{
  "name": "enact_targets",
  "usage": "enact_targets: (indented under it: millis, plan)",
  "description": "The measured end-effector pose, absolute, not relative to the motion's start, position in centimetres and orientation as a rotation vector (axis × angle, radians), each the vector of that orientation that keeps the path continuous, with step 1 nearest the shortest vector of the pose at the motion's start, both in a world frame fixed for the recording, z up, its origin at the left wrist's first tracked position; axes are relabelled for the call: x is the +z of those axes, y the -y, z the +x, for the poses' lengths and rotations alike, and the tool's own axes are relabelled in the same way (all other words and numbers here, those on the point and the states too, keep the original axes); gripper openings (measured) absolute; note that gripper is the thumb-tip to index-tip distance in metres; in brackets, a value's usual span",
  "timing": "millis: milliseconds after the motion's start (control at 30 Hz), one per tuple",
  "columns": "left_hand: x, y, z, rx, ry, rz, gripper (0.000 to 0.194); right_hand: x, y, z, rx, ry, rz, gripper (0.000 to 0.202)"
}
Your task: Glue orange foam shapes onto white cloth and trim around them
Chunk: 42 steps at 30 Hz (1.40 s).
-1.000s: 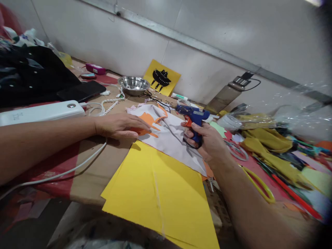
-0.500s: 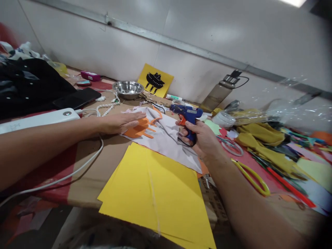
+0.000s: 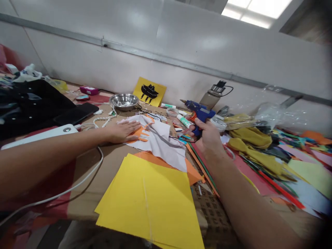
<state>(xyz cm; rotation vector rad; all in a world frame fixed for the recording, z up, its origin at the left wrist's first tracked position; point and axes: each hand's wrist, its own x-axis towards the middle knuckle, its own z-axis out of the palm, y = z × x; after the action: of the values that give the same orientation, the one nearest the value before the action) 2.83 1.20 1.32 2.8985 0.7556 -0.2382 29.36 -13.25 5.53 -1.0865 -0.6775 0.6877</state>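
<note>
My left hand [image 3: 123, 131] lies flat, fingers spread, on an orange cut-out [image 3: 142, 134] that rests on a wrinkled white cloth [image 3: 166, 145]. Part of the cut-out is hidden under the fingers. My right hand [image 3: 204, 133] is closed round the handle of a blue glue gun [image 3: 199, 111], raised to the right of the cloth with its nozzle pointing left. Yellow sheets [image 3: 147, 197] lie in front of the cloth, and an orange sheet [image 3: 192, 171] shows from beneath it.
Behind the cloth are a metal bowl [image 3: 124, 101], a yellow card with a black shape [image 3: 149, 91], glue sticks [image 3: 184, 121] and a bottle [image 3: 211, 97]. A phone [image 3: 77, 113] and white power strip [image 3: 38, 136] are left; mustard fabric [image 3: 251, 136] is right.
My right hand has lifted the glue gun away from the cloth, toward the right. The cloth's right side has shifted, uncovering glue sticks and coloured sheets. The camera view has tilted up a little.
</note>
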Motion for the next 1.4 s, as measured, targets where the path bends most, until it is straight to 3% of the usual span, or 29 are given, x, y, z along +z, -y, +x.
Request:
enact_targets:
  millis: [200, 433, 667, 933, 1167, 1400]
  plan:
    - [2.4, -2.4, 2.6, -0.313, -0.666, 2.949, 0.069, 7.0, 12.3, 28.9, 0.720, 0.652, -1.065, 0.032]
    - [0.8, -0.7, 2.9, -0.147, -0.670, 2.921, 0.073, 4.7, 12.6, 25.5, 0.937, 0.779, -1.062, 0.032]
    - [3.3, -1.5, 2.6, -0.170, -0.637, 2.758, 0.062, 3.4, 13.0, 25.7, 0.928, 0.787, -1.122, 0.027]
    - [0.8, -1.3, 1.9, -0.163, -0.671, 2.907, 0.072, 3.0, 13.1, 25.8, 0.975, 0.797, -1.147, 0.027]
    - [2.6, 0.6, 3.0, 0.448, -0.571, 2.879, 0.040, 3.3, 13.3, 26.2, 0.937, 0.924, -1.144, 0.036]
    - [1.9, 2.2, 3.9, 0.325, -0.486, 2.741, 0.023, 2.9, 13.3, 26.5, 0.923, 0.953, -1.194, 0.037]
